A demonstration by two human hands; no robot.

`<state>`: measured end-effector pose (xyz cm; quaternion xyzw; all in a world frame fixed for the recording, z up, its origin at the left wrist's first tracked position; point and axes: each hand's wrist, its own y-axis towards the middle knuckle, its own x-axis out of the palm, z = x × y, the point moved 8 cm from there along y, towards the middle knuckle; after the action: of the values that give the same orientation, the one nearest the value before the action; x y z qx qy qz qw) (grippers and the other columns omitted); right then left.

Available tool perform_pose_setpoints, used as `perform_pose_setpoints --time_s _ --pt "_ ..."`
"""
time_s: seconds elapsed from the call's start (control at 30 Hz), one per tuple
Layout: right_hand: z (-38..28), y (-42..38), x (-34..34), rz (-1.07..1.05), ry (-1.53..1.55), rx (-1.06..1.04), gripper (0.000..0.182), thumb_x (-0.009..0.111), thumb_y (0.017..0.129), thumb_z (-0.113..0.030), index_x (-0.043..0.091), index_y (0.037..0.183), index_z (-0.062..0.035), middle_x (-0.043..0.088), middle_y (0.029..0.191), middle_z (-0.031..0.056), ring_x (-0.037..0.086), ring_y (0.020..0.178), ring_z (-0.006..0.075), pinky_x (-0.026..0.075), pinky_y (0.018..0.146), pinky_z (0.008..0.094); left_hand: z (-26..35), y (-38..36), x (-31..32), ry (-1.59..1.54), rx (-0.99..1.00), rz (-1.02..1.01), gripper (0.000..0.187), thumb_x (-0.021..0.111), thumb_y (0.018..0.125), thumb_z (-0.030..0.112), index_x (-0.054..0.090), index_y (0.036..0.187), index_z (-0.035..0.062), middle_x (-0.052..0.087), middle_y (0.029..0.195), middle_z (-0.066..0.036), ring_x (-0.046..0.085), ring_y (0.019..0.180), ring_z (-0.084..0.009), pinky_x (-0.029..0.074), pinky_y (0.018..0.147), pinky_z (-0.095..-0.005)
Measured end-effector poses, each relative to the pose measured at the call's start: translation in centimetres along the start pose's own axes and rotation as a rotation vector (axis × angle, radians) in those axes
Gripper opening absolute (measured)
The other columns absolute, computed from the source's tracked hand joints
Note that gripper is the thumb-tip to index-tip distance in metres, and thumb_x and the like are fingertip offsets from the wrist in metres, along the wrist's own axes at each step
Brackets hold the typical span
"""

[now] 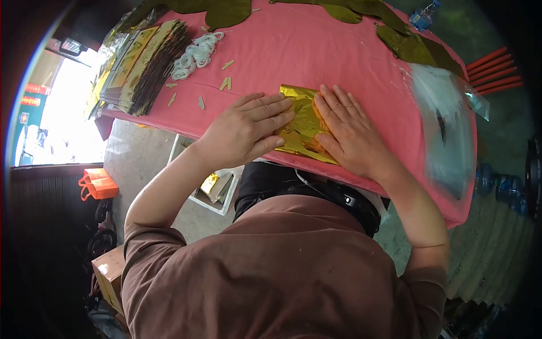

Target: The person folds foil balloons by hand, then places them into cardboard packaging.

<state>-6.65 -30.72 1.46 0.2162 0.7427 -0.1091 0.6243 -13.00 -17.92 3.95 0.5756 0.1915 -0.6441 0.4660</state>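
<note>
A shiny gold foil packet (300, 121) lies flat on the pink tablecloth near the table's front edge. My left hand (245, 125) rests on its left side, fingers stretched out and pointing right across the foil. On the opposite side, my right hand (351, 131) lies flat with fingers extended, pressing along the packet's right edge. The foil is creased, and parts of both side edges are hidden beneath my hands. Neither hand is closed around anything.
Stacked printed packets (141, 68) and coiled white cords (195, 55) sit at the left. Clear plastic sleeves (446, 130) cover the right end. Dark gold sheets (418, 48) line the back. Below the table is a white box (224, 200); an orange bag (99, 183) stands farther left.
</note>
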Motion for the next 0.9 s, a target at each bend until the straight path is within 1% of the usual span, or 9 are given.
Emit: perform_pose_setpoints --time_s 0.17,0.27,0.37,0.43,0.63,0.77,0.83,0.87,0.9 --pt "-0.1 0.0 0.0 0.018 -0.031 -0.019 0.061 0.043 0.092 -0.033 0.026 0.140 -0.0008 0.023 0.147 0.0172 0.018 0.137 0.0317 0.013 0.112 0.0416 -1.4 -0.3 -1.3 -0.228 -0.068 0.040 0.033 0.055 0.086 0.018 0.059 0.112 -0.0015 0.059 0.115 -0.017 0.052 0.114 -0.0300 0.041 0.096 -0.0415" --pt "-0.1 0.0 -0.1 0.032 -0.020 -0.022 0.061 0.044 0.092 -0.033 0.026 0.140 -0.0006 0.023 0.147 0.0172 0.018 0.137 0.0321 0.013 0.112 0.0419 -4.1 0.3 -1.8 -0.534 -0.326 0.063 0.026 0.055 0.086 0.013 0.061 0.106 -0.0026 0.062 0.109 -0.018 0.052 0.113 -0.0297 0.043 0.093 -0.0390" --pt "-0.1 0.0 0.0 0.028 -0.031 -0.016 0.061 0.044 0.092 -0.033 0.026 0.140 -0.0008 0.023 0.147 0.0176 0.017 0.137 0.0321 0.013 0.112 0.0421 -3.9 2.5 -1.6 -0.405 -0.253 0.147 0.024 0.054 0.086 0.010 0.060 0.106 -0.0021 0.059 0.114 -0.018 0.051 0.114 -0.0307 0.043 0.092 -0.0388" --pt "0.1 0.1 0.3 0.019 -0.046 -0.006 0.064 0.043 0.091 -0.040 0.028 0.139 -0.0009 0.026 0.145 0.0171 0.020 0.136 0.0323 0.012 0.112 0.0428 -1.1 4.9 -0.6 -0.279 -0.045 0.141 0.033 0.054 0.087 0.012 0.054 0.117 -0.0010 0.052 0.124 -0.019 0.047 0.118 -0.0313 0.040 0.096 -0.0404" --pt "0.1 -0.1 0.4 0.020 -0.038 0.008 0.061 0.043 0.092 -0.032 0.023 0.141 -0.0007 0.022 0.146 0.0197 0.015 0.138 0.0327 0.010 0.113 0.0432 -0.1 5.3 3.1 -0.103 0.000 -0.035 0.065 0.054 0.087 0.021 0.023 0.141 0.0045 0.031 0.143 -0.016 0.033 0.130 -0.0302 0.024 0.110 -0.0399" --pt "0.7 -0.3 -0.2 0.060 0.013 0.021 0.059 0.044 0.092 -0.030 0.026 0.139 0.0013 0.023 0.145 0.0211 0.017 0.137 0.0335 0.011 0.113 0.0435 0.2 5.4 3.4 -0.083 0.016 -0.102 0.067 0.049 0.090 0.033 0.020 0.142 0.0040 0.026 0.145 -0.018 0.028 0.133 -0.0306 0.021 0.110 -0.0423" --pt "1.9 -0.1 -0.5 0.075 0.253 -0.010 0.045 0.049 0.090 -0.022 0.044 0.127 0.0033 0.040 0.135 0.0225 0.035 0.130 0.0314 0.025 0.109 0.0400 0.2 5.4 3.7 -0.032 0.001 -0.148 0.064 0.050 0.090 0.030 0.021 0.143 0.0087 0.023 0.147 -0.015 0.024 0.135 -0.0286 0.018 0.112 -0.0417" --pt "2.7 -0.4 -1.1 0.083 0.252 -0.002 0.045 0.049 0.090 -0.022 0.044 0.127 0.0033 0.040 0.135 0.0225 0.035 0.130 0.0314 0.025 0.109 0.0400 0.1 5.5 3.8 -0.030 0.011 -0.152 0.064 0.050 0.090 0.030 0.021 0.143 0.0087 0.023 0.147 -0.015 0.024 0.135 -0.0286 0.018 0.112 -0.0417" --pt "4.6 -1.1 -1.9 0.108 0.525 0.122 0.036 0.052 0.089 -0.017 0.050 0.118 0.0040 0.049 0.126 0.0214 0.044 0.122 0.0286 0.032 0.103 0.0369 0.1 5.5 4.1 0.031 0.028 -0.191 0.063 0.049 0.090 0.032 0.023 0.143 0.0104 0.022 0.147 -0.015 0.023 0.136 -0.0291 0.017 0.112 -0.0426"
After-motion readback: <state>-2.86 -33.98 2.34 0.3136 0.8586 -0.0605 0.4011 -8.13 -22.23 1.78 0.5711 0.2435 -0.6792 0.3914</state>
